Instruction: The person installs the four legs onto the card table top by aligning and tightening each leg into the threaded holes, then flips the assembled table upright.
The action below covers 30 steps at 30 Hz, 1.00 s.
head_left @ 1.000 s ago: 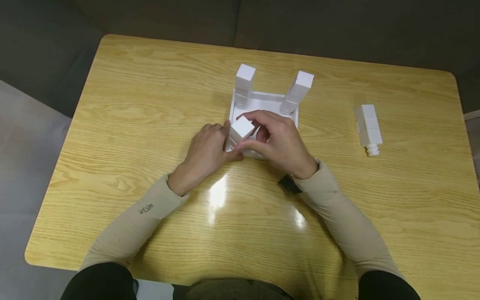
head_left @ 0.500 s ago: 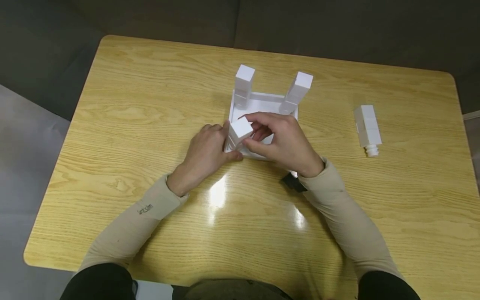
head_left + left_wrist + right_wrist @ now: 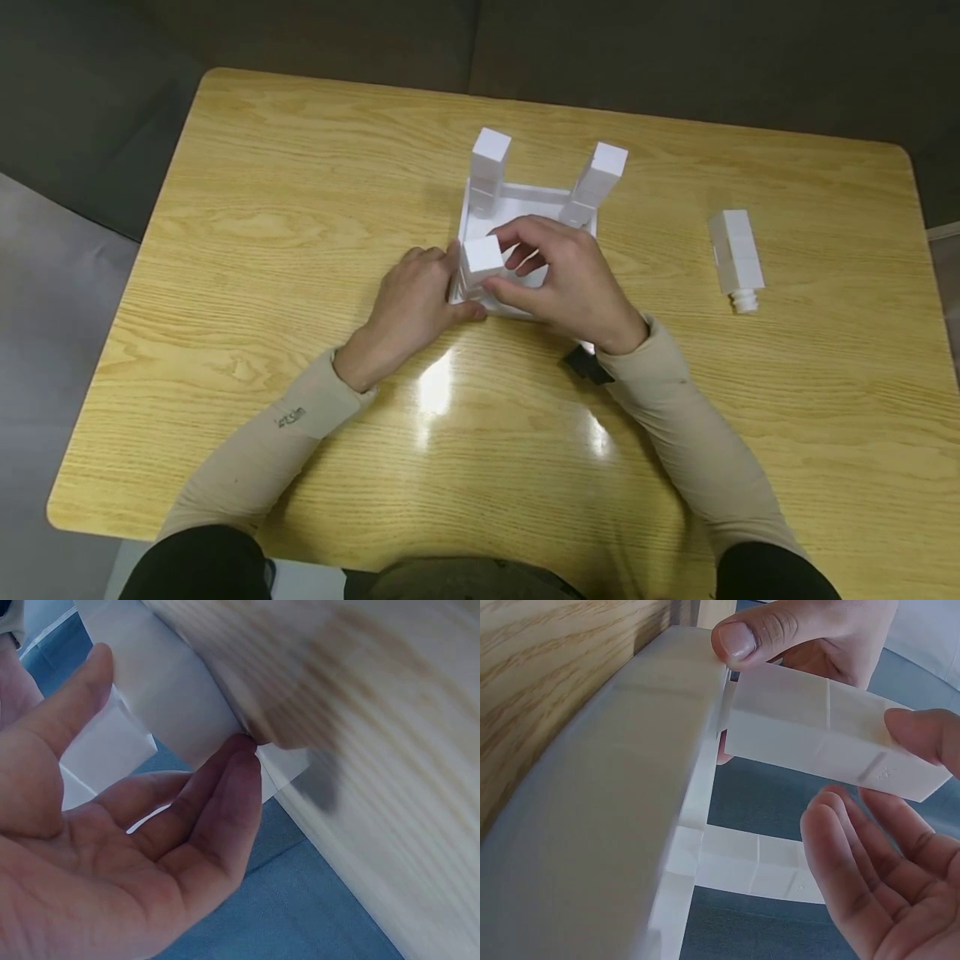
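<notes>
A shallow white square panel (image 3: pixel 534 193) with a raised rim lies on the table, several square white legs standing up from its corners. My left hand (image 3: pixel 416 292) grips the near-left corner, thumb along the front edge and fingers at the left side. At that corner stands a white leg (image 3: pixel 483 255), which my right hand (image 3: pixel 562 271) pinches near its top between thumb and index finger. The right wrist view shows this leg (image 3: pixel 795 716) against the panel with a narrow gap at its base; the other right fingers are loosely curled, off the leg.
Two more legs, back-left (image 3: pixel 490 167) and back-right (image 3: pixel 597 173), stand upright on the panel. A loose white leg (image 3: pixel 738 250) with a threaded end lies on the table (image 3: pixel 300 183) at the right. A dark object (image 3: pixel 587 365) shows by the right wrist.
The pinched leg has turned about its own axis, its square top now facing differently. My right fingers have shifted around it; the left hand and panel stay put.
</notes>
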Each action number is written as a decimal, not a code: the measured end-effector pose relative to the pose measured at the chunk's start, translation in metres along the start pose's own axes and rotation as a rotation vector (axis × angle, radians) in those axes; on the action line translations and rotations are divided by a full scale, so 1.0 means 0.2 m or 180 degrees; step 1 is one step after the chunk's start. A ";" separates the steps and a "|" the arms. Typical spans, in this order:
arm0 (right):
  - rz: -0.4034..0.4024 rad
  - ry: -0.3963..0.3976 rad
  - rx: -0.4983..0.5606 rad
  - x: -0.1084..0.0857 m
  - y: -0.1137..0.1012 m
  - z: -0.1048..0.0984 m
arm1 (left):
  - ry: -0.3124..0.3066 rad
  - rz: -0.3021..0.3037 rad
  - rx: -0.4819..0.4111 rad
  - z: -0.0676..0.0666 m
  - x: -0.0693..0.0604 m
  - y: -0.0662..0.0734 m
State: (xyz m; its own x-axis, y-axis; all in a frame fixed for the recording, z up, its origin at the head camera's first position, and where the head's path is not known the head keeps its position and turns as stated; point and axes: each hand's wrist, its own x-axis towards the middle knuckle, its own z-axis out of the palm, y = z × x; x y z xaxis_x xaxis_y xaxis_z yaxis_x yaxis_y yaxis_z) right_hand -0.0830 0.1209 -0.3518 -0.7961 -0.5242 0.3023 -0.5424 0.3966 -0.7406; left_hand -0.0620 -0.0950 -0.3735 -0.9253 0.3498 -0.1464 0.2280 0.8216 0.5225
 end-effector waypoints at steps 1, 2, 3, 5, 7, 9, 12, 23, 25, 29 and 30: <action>0.0019 -0.0001 -0.0015 0.00 0.00 0.00 | -0.0003 -0.0001 -0.0002 0.00 0.00 0.00; 0.0037 -0.0006 -0.0030 0.00 0.00 0.00 | -0.0006 -0.0003 -0.0003 0.00 0.00 0.00; 0.0064 -0.0010 -0.0030 0.00 0.00 0.00 | -0.0010 -0.0006 -0.0009 0.00 0.00 0.00; 0.0113 -0.0012 -0.0011 0.00 0.00 0.00 | -0.0016 -0.0008 -0.0012 0.00 0.00 0.00; 0.0152 -0.0004 -0.0010 0.00 -0.01 0.01 | -0.0019 -0.0012 -0.0030 0.00 0.00 0.00; 0.0173 0.0009 -0.0023 -0.01 -0.01 0.01 | -0.0014 -0.0007 -0.0043 0.00 0.00 0.00; 0.0161 0.0033 -0.0083 -0.01 -0.01 0.01 | -0.0010 -0.0007 -0.0025 0.00 0.00 0.00; -0.0018 0.0010 -0.0094 0.00 0.00 0.04 | 0.0000 0.0000 0.0127 0.00 0.00 0.01; -0.0049 0.0013 -0.0063 0.00 0.00 0.04 | 0.0039 0.0012 0.0117 0.00 -0.01 0.00; -0.0079 0.0049 -0.0062 0.00 0.00 0.05 | 0.0101 0.0045 0.0091 0.00 -0.01 0.00; -0.0078 0.0054 -0.0063 0.00 0.00 0.05 | 0.0113 0.0051 0.0094 0.00 -0.01 0.00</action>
State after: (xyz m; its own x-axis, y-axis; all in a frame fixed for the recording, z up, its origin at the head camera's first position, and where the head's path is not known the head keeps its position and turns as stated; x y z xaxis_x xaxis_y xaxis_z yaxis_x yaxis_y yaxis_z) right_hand -0.0806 0.1135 -0.3575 -0.7869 -0.5212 0.3303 -0.5668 0.3988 -0.7209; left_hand -0.0608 -0.0952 -0.3735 -0.9315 0.3474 -0.1081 0.2513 0.8291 0.4994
